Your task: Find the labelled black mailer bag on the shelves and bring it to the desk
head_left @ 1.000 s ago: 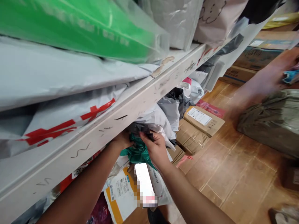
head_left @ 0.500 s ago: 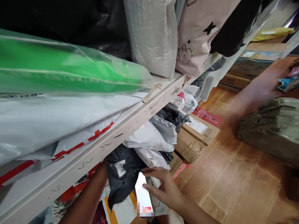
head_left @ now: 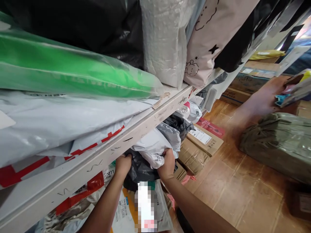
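Both my hands reach under the edge of a white shelf board [head_left: 145,121] into a pile of soft mail parcels. My left hand [head_left: 122,165] is closed on the top of a black plastic parcel [head_left: 141,168]. My right hand [head_left: 167,160] grips a white parcel with a label [head_left: 153,157] lying on the black one. More grey and white parcels [head_left: 170,134] are stacked right behind them. A blurred-out white item [head_left: 145,207] shows between my forearms.
Green [head_left: 73,71], black, white and pink parcels [head_left: 209,42] fill the upper shelf. Cardboard boxes [head_left: 204,139] lie on the wooden floor. An olive wrapped bundle [head_left: 277,142] sits at right. Another person's arm [head_left: 262,97] reaches in at far right, holding something colourful.
My right hand has left the white item and moved up to grip the white parcel. My left hand now shows gripping the black parcel. The view has tilted slightly upward.
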The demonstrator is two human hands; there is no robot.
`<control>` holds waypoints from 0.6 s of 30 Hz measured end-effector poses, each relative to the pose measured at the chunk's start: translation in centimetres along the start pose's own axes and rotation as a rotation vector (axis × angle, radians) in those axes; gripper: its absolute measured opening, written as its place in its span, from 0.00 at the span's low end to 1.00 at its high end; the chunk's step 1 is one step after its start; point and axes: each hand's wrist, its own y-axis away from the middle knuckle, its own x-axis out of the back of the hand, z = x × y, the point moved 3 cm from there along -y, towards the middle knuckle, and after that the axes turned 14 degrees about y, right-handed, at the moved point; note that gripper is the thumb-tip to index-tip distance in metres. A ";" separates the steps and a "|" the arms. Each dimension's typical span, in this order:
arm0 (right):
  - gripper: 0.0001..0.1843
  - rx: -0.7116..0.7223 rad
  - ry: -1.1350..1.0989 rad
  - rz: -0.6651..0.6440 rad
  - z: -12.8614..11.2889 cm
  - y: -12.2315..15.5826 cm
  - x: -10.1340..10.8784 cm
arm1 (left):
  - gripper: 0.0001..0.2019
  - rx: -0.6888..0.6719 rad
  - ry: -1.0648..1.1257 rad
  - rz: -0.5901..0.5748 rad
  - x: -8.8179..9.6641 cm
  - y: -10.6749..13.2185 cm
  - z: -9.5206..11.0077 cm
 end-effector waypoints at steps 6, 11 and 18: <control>0.11 -0.037 0.039 -0.039 -1.6 -1.5 -1.3 | 0.07 -0.007 0.143 -0.013 -0.3 2.0 -0.2; 0.05 -0.031 0.059 -0.118 -3.1 -3.6 -4.6 | 0.12 -0.004 0.203 -0.072 0.4 5.0 0.0; 0.15 0.219 -0.082 -0.372 -1.0 0.6 -0.4 | 0.13 0.341 0.473 0.009 1.8 8.3 -0.9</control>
